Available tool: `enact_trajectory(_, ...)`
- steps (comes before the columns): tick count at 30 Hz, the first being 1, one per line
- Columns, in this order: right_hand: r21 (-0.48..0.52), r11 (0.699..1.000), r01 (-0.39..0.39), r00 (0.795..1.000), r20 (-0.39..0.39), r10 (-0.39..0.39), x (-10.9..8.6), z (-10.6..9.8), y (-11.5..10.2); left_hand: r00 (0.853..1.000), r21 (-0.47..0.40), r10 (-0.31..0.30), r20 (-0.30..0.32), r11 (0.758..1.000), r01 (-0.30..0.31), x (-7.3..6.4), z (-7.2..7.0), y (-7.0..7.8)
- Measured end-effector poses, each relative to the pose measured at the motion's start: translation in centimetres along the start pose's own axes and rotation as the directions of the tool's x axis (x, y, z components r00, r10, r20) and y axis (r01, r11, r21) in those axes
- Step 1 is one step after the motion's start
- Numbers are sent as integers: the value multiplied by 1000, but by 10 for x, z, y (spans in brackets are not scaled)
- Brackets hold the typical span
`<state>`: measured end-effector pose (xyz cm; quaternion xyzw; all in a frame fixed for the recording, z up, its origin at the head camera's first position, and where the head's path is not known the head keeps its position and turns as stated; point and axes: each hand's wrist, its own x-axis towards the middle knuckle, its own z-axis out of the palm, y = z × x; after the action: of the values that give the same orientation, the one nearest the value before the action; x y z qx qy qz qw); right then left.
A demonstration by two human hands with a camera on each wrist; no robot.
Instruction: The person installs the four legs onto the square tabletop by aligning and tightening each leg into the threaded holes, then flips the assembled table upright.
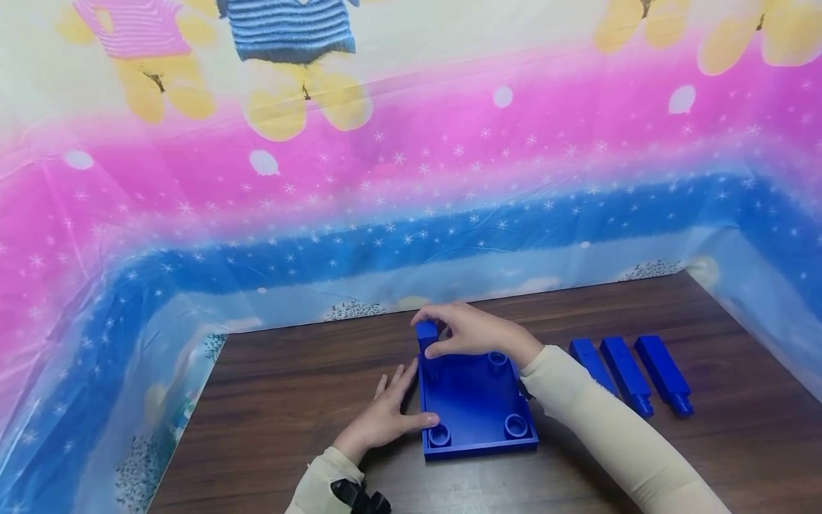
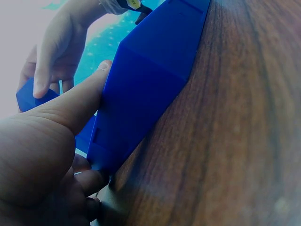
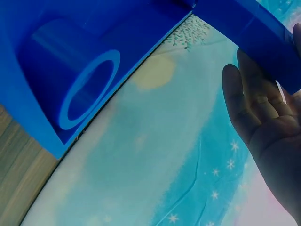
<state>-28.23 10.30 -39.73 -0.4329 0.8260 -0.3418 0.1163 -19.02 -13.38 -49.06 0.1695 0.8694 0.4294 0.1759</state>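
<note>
A square blue tabletop point(image 1: 475, 400) with a raised rim lies underside up on the wooden table, round sockets at its corners. My right hand point(image 1: 478, 332) pinches a square blue leg point(image 1: 427, 338) between thumb and fingers, upright over the far-left corner. Its lower end is too unclear to tell whether it sits in the socket. In the right wrist view the leg point(image 3: 244, 35) slants beside a hollow socket point(image 3: 91, 89). My left hand point(image 1: 382, 417) rests against the tabletop's left side, fingers stretched along the edge, thumb over the rim by the near-left socket point(image 1: 439, 435).
Three more blue legs, among them a middle leg point(image 1: 623, 371) and a right one point(image 1: 664, 371), lie on the wooden table point(image 1: 282, 400) to the right; the threaded ends of these two show. A printed cloth point(image 1: 411, 171) hangs behind the far table edge.
</note>
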Motion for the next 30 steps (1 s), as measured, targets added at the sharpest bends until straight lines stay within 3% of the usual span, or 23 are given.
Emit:
enact_trajectory(22, -79, 996, -37, 998, -49, 33, -5, 3, -5, 1000, -4, -15, -2, 1000, 15, -1, 0, 1)
enact_trajectory(30, 38, 999, -11, 1000, 8, 11, -2, -4, -1, 1000, 0, -5, -12, 1000, 5, -2, 0, 2)
